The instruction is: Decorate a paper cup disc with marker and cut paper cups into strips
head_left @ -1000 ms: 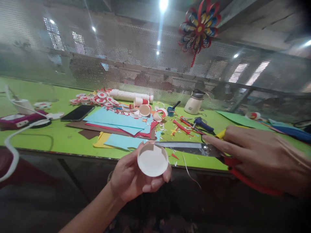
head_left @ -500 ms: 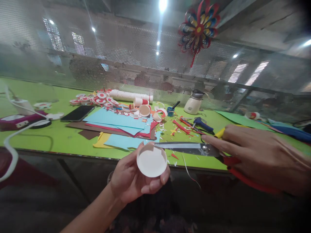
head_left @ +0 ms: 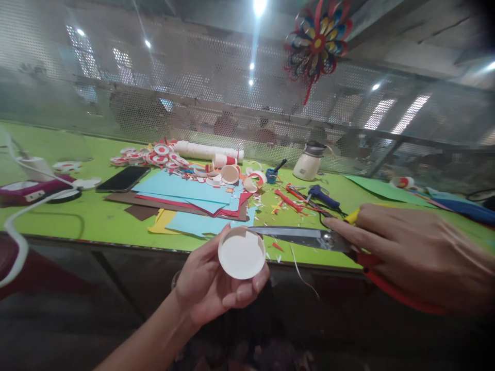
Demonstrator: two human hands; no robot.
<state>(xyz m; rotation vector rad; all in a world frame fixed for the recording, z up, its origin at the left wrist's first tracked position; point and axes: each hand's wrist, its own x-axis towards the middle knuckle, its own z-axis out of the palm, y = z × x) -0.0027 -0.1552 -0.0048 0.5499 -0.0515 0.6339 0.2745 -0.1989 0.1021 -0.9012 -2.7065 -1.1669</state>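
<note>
Green desk (head_left: 96, 219), paper sheets (head_left: 185, 193), mesh screen (head_left: 193, 93), pinwheel (head_left: 317, 44) overhead | left hand (head_left: 209, 281) grips white cup (head_left: 242, 253) | right hand (head_left: 410, 252) closed on scissors (head_left: 305, 237)

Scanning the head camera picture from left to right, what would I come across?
Pink box → black phone → white cup in the left hand → scissors → right hand gripping them.
</note>
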